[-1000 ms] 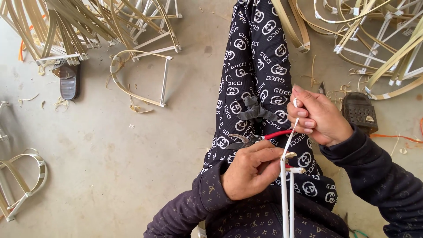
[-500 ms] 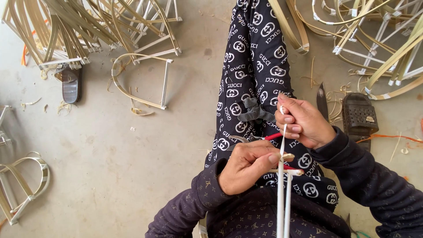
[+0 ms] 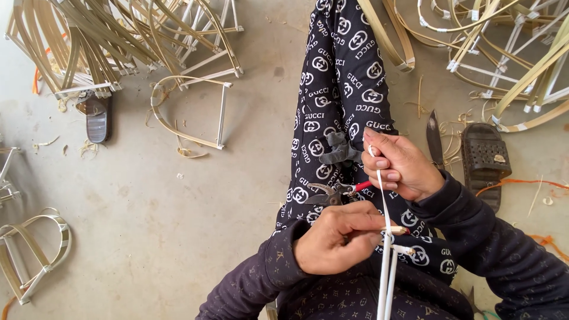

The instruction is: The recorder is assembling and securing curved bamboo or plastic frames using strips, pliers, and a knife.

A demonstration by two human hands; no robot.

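A craft workshop floor: bare concrete (image 3: 148, 237), heaps of bent cane frames (image 3: 106, 41), shavings, a knife (image 3: 434, 139) lying about.

Our left hand (image 3: 332, 243) sits nearer us than our right hand (image 3: 400, 166) | rods (image 3: 386, 261) between them | pliers (image 3: 332, 192) on our lap | knife (image 3: 434, 137) beside sandal (image 3: 485, 160), right.

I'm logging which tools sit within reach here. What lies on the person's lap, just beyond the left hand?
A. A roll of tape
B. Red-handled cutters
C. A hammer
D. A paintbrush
B: small cutters with red handles rest on the patterned trouser leg, just beyond the left hand, which pinches the white rods that the right hand grips higher up.
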